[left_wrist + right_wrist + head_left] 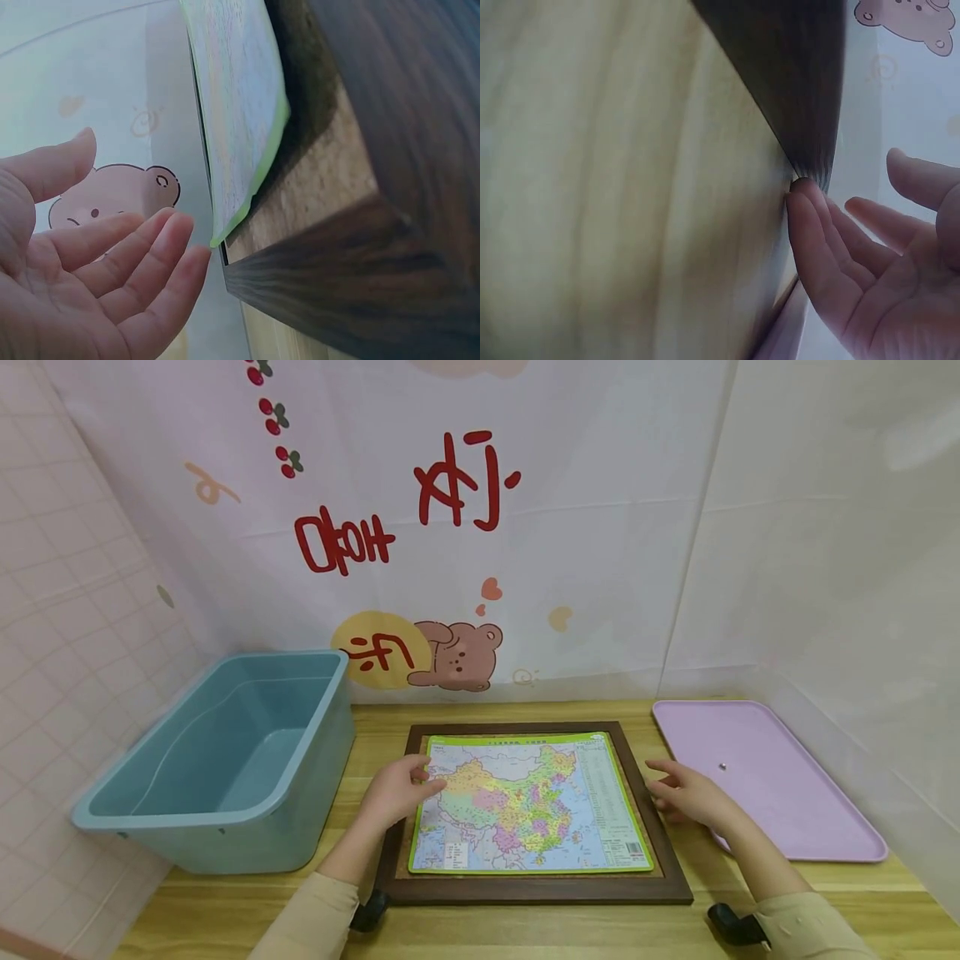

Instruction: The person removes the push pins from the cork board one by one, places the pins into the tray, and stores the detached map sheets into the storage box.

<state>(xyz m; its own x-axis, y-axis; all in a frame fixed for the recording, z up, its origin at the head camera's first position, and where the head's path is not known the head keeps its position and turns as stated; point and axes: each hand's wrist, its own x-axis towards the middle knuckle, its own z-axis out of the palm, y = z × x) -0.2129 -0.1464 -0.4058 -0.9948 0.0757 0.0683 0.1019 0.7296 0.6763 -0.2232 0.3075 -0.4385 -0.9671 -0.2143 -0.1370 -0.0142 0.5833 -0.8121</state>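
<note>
A colourful map board (525, 802) with a green border lies inside a dark wooden frame (525, 890) with a cork base. My left hand (418, 778) hovers at the map's left edge, fingers straight and spread. In the left wrist view the left hand (127, 247) is open, its fingertips close to the map's green edge (251, 172) and holding nothing. My right hand (663, 787) is at the frame's right side. Up close, the right hand (855, 232) is open and its fingertips touch the frame's dark edge (802, 82).
A large empty blue tub (225, 760) stands left of the frame. To the right lies a flat pink tray (780, 793) with a tiny object on it. A patterned cloth wall (480, 527) closes the back of the wooden table (525, 927).
</note>
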